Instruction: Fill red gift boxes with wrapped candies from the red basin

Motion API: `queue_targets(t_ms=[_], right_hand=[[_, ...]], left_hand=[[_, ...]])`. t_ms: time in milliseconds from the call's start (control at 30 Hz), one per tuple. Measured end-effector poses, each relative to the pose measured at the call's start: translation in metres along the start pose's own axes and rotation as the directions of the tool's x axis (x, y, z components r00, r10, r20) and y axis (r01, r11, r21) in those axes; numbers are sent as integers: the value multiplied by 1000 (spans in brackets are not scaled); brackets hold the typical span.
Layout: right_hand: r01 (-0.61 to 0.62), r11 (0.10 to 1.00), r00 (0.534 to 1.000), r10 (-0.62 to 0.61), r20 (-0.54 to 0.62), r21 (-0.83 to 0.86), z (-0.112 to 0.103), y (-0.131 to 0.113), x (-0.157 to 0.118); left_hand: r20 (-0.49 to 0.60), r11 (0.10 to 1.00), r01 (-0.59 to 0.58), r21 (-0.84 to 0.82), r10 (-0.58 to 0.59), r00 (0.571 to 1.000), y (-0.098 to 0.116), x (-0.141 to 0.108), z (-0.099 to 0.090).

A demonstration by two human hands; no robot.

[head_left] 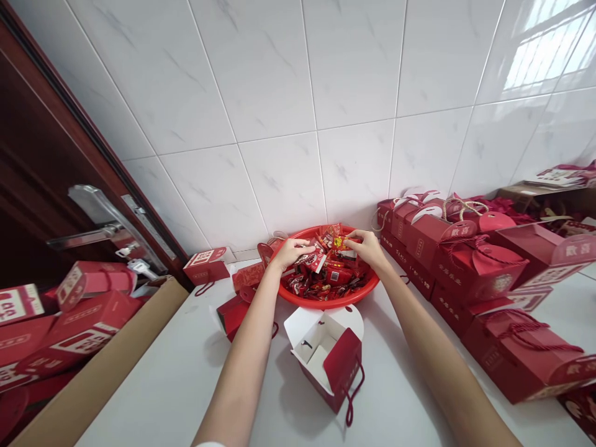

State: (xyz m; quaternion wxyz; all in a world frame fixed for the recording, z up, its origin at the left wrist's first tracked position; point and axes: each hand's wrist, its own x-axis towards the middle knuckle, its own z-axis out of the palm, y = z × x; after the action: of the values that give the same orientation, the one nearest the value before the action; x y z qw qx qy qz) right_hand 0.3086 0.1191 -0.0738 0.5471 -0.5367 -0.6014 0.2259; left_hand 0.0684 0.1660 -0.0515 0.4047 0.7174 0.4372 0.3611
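Observation:
A round red basket (328, 303) holds many small red-wrapped packets, close to the tiled wall. Over its left side, my left hand (292, 251) has its fingers closed on a red and white packet (317, 259). My right hand (365, 245), above the basket's right side, pinches a small red packet with a yellow print (341, 241). Between my forearms, in front of the basket, stands an open red gift box (347, 366) with white inner walls, its flaps up and a dark red cord handle hanging on its right. Its visible inside holds no packets.
Closed red gift boxes (465, 254) are stacked along the right. A cardboard carton (116, 366) of red boxes stands at the left, below a door handle (112, 230). More red boxes (207, 266) lie left of the basket.

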Motion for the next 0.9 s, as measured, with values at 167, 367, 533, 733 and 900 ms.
queue_targets(t_ms=[167,367,533,733,900], right_hand=[[48,996,999,-50,19,72,1,4,2],[143,968,976,-173,135,208,3,-6,-4],[95,959,927,-183,326,268,1,-9,-8],[83,958,975,-136,177,275,1,0,-1],[41,954,997,-59,52,298,0,5,3]], left_hand=[[-50,952,-34,-304,20,999,7,-3,3],[59,967,-155,-204,170,984,12,-7,8],[189,968,-249,-19,248,950,16,-8,12],[202,962,-272,-17,270,941,6,-2,12],[164,960,-276,-47,280,946,-1,2,11]])
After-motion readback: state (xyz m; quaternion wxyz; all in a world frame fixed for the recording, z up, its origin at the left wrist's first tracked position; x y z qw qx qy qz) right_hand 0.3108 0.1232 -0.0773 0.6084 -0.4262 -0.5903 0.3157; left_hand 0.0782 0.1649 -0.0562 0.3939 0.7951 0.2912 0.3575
